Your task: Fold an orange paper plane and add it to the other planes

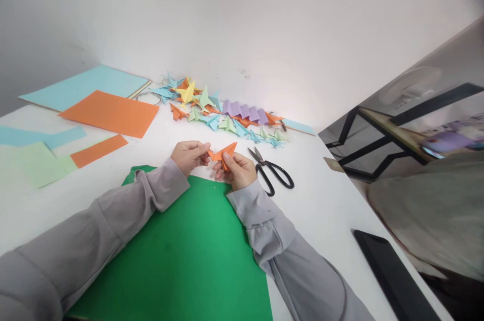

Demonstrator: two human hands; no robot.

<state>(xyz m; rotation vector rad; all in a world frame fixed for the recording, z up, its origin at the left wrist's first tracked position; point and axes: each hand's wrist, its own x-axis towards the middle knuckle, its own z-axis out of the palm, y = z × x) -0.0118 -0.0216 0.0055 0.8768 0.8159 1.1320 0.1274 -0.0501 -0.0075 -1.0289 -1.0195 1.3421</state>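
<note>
A small folded orange paper figure is held between both my hands above the white table. My left hand pinches its left end with closed fingers. My right hand grips its lower right part, fingers curled round it. Both arms wear grey sleeves and lie over a large green sheet. Black scissors lie just right of my right hand.
A row of folded paper figures in several colours lies along the wall. Orange, blue and pale green sheets lie at the left. A black flat object sits near the table's right edge.
</note>
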